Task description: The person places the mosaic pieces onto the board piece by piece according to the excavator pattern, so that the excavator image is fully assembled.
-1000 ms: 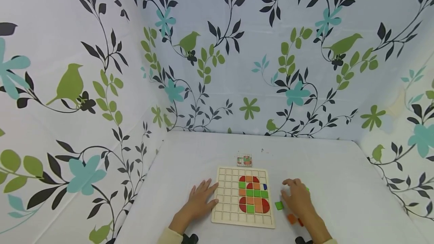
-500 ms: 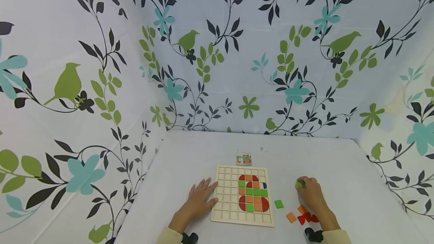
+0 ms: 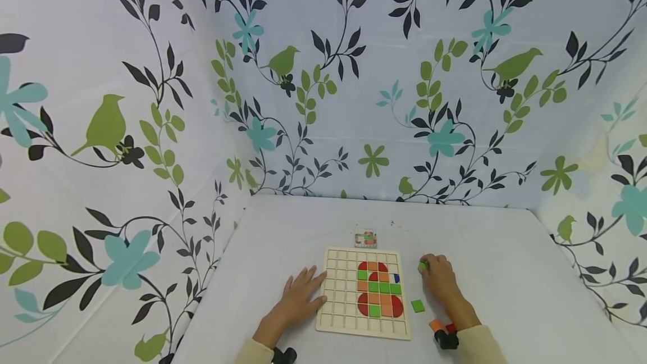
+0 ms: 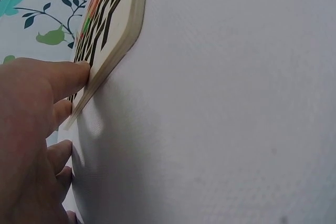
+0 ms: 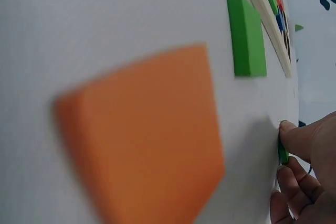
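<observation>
A pale wooden grid board (image 3: 337, 323) lies on the white table, with red, orange, green and blue pieces set in its right half. My left hand (image 3: 298, 301) rests at the board's left edge, fingers spread and relaxed; in the left wrist view the thumb (image 4: 73, 77) touches the board's side. Right of the board, my right hand (image 3: 442, 281) pinches a green tile (image 5: 283, 151) between thumb and fingers, low over the table. Another green tile (image 3: 418, 306) lies loose between that hand and the board.
An orange tile (image 3: 437, 326) and a red piece (image 3: 451, 328) lie near the right wrist, partly hidden by it. Beyond the board's far edge is a small clear-looking card (image 3: 365, 237) with a coloured pattern. Patterned cloth (image 3: 374, 128) hangs behind the table.
My right hand went right, took hold of the green tile, then came back left toward the board with it. My left hand has stayed at the board's edge.
</observation>
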A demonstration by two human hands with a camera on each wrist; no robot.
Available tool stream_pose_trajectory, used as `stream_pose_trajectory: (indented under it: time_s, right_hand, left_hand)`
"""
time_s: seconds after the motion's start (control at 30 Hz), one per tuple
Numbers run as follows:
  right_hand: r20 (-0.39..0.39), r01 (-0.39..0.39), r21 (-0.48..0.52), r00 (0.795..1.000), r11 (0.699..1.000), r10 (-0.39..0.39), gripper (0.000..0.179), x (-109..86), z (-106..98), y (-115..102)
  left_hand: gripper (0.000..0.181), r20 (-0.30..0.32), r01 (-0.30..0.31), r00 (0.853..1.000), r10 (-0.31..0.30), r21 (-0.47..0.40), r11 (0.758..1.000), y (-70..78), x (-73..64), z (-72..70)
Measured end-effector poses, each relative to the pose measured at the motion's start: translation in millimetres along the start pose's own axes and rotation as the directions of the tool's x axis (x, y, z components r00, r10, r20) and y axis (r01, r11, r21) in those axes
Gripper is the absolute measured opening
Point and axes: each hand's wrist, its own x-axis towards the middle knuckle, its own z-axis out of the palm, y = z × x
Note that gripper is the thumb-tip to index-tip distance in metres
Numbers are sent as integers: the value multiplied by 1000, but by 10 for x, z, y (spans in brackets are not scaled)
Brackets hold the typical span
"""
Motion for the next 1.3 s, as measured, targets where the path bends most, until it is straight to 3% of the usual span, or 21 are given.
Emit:
stream_pose_trajectory:
  time_s: [0.17, 0.4, 0.53, 0.7, 0.83, 0.9, 1.3]
  right_hand:
    - [2, 19, 2, 1000, 1000, -19, 29, 28, 38, -248]
    - [18, 169, -30, 986, 985, -168, 30, 26, 182, -687]
    - [47, 277, -13, 960, 961, -277, 25, -16, 280, -954]
    - [112, 395, 30, 912, 918, -396, 17, -98, 383, -1202]
    - [148, 459, 28, 877, 888, -458, 13, -142, 480, -1290]
    - [165, 472, 9, 869, 881, -467, 13, -158, 521, -1303]
    - [181, 479, -29, 866, 877, -467, 9, -134, 581, -1315]
  left_hand:
    - [62, 9, 9, 1000, -9, -8, 1000, 13, -1, -8]
    - [62, 15, 12, 1000, -12, -6, 1000, -25, 16, 29]
    - [63, 14, 7, 1000, -7, -13, 1000, -37, 12, 34]
    - [63, 21, 12, 1000, -12, -12, 1000, -59, 21, 45]
    - [63, 18, 11, 1000, -11, -6, 1000, -80, 34, 50]
    - [63, 17, 6, 1000, -6, -6, 1000, -80, 37, 49]
    - [63, 19, 10, 1000, -10, 4, 1000, -77, 33, 40]
